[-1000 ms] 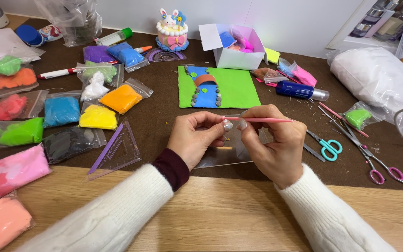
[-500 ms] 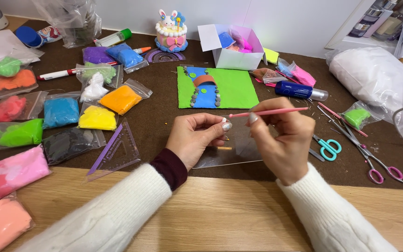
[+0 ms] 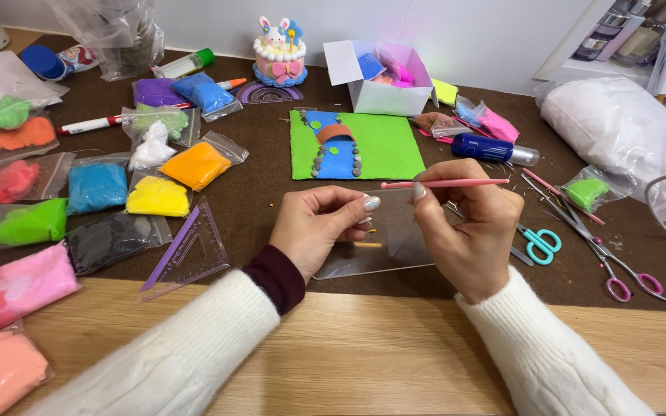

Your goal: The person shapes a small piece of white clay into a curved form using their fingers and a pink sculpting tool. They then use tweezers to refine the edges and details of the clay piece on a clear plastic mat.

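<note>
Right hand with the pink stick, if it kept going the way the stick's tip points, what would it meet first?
Probably the left hand: the right hand holds the pink stick pointing left, its tip just above the left thumb, though depth is unclear.

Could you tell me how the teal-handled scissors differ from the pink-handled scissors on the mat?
The teal-handled scissors look shorter and stubbier; the pink-handled scissors are long and slender. The teal pair lies right beside the right hand, partly hidden by it; the pink pair lies further right, fully in view. Both rest flat on the brown mat, untouched.
</note>
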